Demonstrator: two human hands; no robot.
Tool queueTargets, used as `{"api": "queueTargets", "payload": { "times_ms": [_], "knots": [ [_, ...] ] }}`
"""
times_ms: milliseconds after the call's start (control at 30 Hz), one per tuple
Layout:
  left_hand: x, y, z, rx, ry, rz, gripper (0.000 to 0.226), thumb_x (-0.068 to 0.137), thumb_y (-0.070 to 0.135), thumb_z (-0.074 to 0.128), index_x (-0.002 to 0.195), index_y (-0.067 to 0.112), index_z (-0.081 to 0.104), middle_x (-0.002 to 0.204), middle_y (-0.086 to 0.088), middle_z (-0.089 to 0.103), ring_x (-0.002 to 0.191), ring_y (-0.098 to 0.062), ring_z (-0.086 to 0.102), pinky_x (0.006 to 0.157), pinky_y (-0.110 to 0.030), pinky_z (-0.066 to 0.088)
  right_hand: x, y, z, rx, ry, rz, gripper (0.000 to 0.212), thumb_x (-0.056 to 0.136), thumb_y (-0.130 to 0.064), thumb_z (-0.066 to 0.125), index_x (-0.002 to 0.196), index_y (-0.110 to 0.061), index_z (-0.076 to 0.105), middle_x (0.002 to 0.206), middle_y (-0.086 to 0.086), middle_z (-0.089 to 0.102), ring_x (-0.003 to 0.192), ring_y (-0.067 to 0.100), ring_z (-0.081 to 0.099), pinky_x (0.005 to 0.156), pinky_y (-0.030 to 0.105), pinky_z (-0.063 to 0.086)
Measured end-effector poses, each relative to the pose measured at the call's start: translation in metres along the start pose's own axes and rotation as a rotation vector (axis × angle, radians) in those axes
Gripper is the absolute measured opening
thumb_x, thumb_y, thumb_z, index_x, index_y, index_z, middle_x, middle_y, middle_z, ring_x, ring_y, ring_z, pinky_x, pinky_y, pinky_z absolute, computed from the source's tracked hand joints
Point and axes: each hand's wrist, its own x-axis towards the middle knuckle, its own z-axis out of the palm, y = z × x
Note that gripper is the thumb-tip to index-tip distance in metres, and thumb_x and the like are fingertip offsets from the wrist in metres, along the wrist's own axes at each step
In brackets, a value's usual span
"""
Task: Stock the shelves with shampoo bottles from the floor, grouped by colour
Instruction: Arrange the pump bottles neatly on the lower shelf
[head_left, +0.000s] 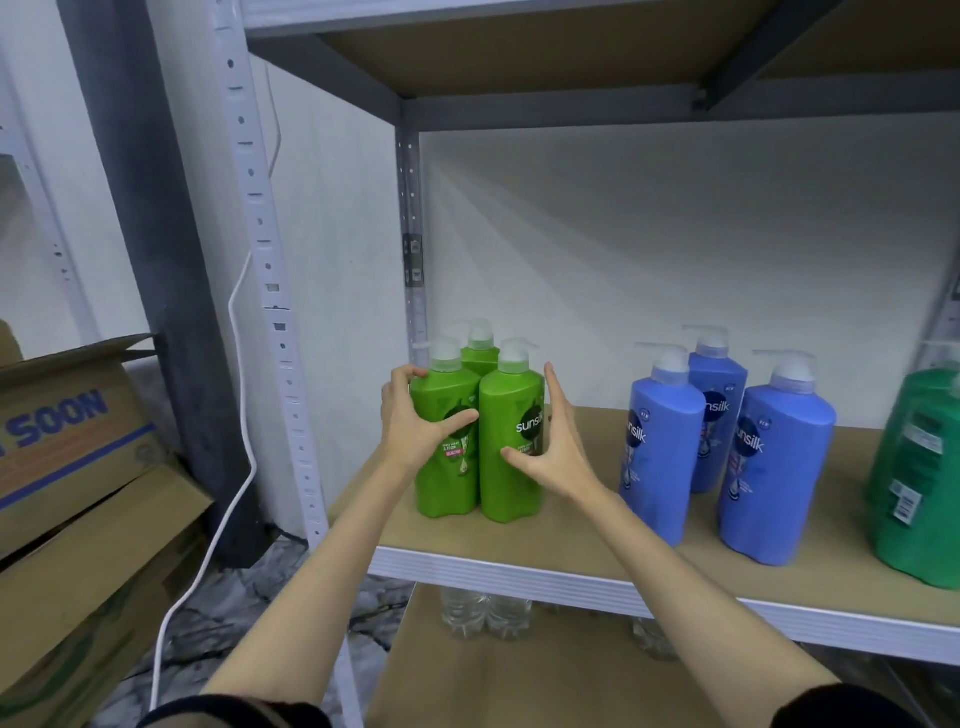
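Note:
Three light green pump bottles stand together at the left end of the shelf (587, 525). My left hand (415, 421) grips the front left green bottle (447, 483), fingers curled over its shoulder and thumb across its label. My right hand (558, 447) lies with straight fingers against the right side of the front right green bottle (506, 467). The third green bottle (480, 353) stands behind them. Three blue bottles (769, 467) form a group in the middle of the shelf. Dark green bottles (919, 493) stand at the right edge.
The shelf's upright posts (270, 291) rise at the left, with a white cable (234, 467) hanging beside them. Cardboard boxes (78, 467) are stacked on the floor at the left. Clear plastic bottles (488, 613) sit on the lower shelf. Another shelf board (571, 57) is overhead.

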Motion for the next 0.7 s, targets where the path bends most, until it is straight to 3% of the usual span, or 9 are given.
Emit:
{"api": "queueTargets", "payload": {
  "times_ms": [133,233,400,467,533,600,700],
  "knots": [
    [-0.003,0.003,0.005,0.130,0.073,0.050,0.073,0.055,0.019,0.087,0.115,0.012,0.045,0.120,-0.012,0.044,0.115,-0.028,0.040,0.097,-0.037,0.034,-0.001,0.003,0.004,0.038,0.022,-0.028,0.102,0.068,-0.012,0.077,0.145,-0.035,0.014,0.138,-0.018,0.031,0.126,0.001,0.033,0.103,0.021,0.030],
    [0.003,-0.005,0.000,0.103,0.036,0.067,0.071,0.054,0.017,0.088,0.111,0.018,0.045,0.116,-0.010,0.048,0.110,-0.027,0.046,0.096,-0.043,0.039,-0.004,0.001,0.003,0.003,0.077,-0.024,0.099,0.065,-0.021,0.080,0.140,-0.044,0.020,0.131,-0.008,0.040,0.117,0.004,0.040,0.098,0.025,0.035],
    [0.007,-0.007,-0.016,-0.037,-0.081,0.034,0.064,0.060,0.009,0.084,0.106,0.026,0.043,0.105,0.014,0.054,0.094,-0.014,0.055,0.081,-0.029,0.049,-0.008,-0.003,0.005,-0.124,0.154,-0.013,0.098,0.061,-0.037,0.083,0.136,-0.050,0.020,0.113,0.000,0.036,0.107,0.015,0.046,0.093,0.023,0.037],
    [0.008,-0.009,-0.021,-0.096,-0.137,0.031,0.061,0.065,0.004,0.080,0.109,0.025,0.043,0.106,0.020,0.052,0.098,-0.017,0.055,0.084,-0.033,0.051,-0.008,-0.002,0.007,-0.183,0.170,-0.021,0.099,0.061,-0.043,0.081,0.136,-0.051,0.017,0.112,0.002,0.035,0.107,0.019,0.046,0.094,0.029,0.041],
    [0.008,-0.012,-0.022,-0.128,-0.165,0.034,0.061,0.068,0.004,0.078,0.113,0.026,0.043,0.114,0.012,0.052,0.106,-0.021,0.054,0.092,-0.041,0.050,-0.008,-0.002,0.009,-0.234,0.172,-0.022,0.101,0.062,-0.047,0.079,0.137,-0.052,0.012,0.113,0.004,0.036,0.107,0.023,0.046,0.094,0.038,0.044],
    [0.003,-0.016,-0.016,-0.099,-0.116,0.048,0.065,0.067,0.016,0.079,0.118,0.031,0.043,0.124,0.003,0.046,0.114,-0.021,0.050,0.098,-0.046,0.045,-0.010,-0.001,0.008,-0.282,0.165,-0.021,0.106,0.061,-0.051,0.078,0.138,-0.054,0.005,0.118,0.007,0.036,0.110,0.025,0.046,0.094,0.043,0.045],
    [-0.012,-0.016,-0.001,0.048,0.019,0.086,0.088,0.053,0.048,0.076,0.131,0.030,0.038,0.135,-0.005,0.035,0.128,-0.021,0.034,0.108,-0.033,0.029,-0.013,0.003,0.008,-0.282,0.138,-0.021,0.111,0.064,-0.051,0.076,0.138,-0.056,-0.006,0.139,0.011,0.026,0.128,0.027,0.037,0.103,0.045,0.040]
  ]
}}
